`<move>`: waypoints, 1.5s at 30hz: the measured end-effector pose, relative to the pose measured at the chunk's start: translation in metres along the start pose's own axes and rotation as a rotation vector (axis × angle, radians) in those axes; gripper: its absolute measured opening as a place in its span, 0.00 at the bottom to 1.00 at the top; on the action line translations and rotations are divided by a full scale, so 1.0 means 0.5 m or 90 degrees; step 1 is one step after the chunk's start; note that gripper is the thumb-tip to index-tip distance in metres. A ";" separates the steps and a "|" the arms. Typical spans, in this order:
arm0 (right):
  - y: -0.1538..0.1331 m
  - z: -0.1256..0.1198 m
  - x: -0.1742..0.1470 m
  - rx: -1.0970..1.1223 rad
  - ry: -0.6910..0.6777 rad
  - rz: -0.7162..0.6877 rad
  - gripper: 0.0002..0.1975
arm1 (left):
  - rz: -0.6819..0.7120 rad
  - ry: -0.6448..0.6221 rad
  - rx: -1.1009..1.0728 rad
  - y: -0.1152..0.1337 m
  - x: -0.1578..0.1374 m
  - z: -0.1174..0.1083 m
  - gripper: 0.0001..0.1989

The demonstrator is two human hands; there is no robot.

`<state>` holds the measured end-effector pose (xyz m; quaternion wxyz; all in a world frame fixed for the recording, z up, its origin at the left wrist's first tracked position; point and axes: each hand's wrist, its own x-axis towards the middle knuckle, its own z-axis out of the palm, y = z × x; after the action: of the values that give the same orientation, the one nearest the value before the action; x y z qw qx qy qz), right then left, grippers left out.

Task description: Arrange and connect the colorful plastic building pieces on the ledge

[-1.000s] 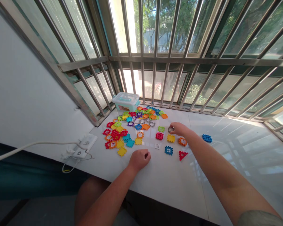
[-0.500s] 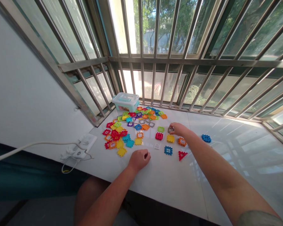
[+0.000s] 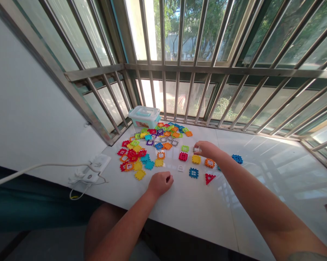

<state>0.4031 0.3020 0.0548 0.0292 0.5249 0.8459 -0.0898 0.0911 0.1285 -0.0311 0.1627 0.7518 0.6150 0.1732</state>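
Note:
My right hand (image 3: 206,148) pinches a grey toothed building tile (image 3: 197,149) at the table's surface; my fingers hide part of it. Around it lie a green tile (image 3: 185,148), a red tile (image 3: 183,156), a yellow tile (image 3: 196,159) and an orange tile (image 3: 209,163). Nearer to me are a small white window piece (image 3: 180,168), a blue tile (image 3: 193,173) and a red triangle (image 3: 210,178). My left hand (image 3: 160,183) rests on the table with its fingers curled into a loose fist, and nothing shows in it.
Many mixed tiles (image 3: 138,165) lie heaped at the left. Behind them stands a lidded plastic box (image 3: 144,116) by the window bars. Another blue tile (image 3: 237,158) lies beyond my right forearm. A power strip (image 3: 98,168) with cables sits at the table's left edge.
My right hand stays at the same spot, and the grey tile in it looks slightly flatter. The left hand has not moved; the whole view has shifted slightly.

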 end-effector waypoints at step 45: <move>-0.087 0.048 -0.063 0.017 -0.044 0.008 0.28 | 0.014 0.018 -0.006 -0.004 0.002 0.008 0.17</move>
<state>0.3773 0.2513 0.0409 0.0521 0.5269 0.8399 -0.1190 0.0915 0.1295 -0.0352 0.1554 0.7551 0.6083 0.1884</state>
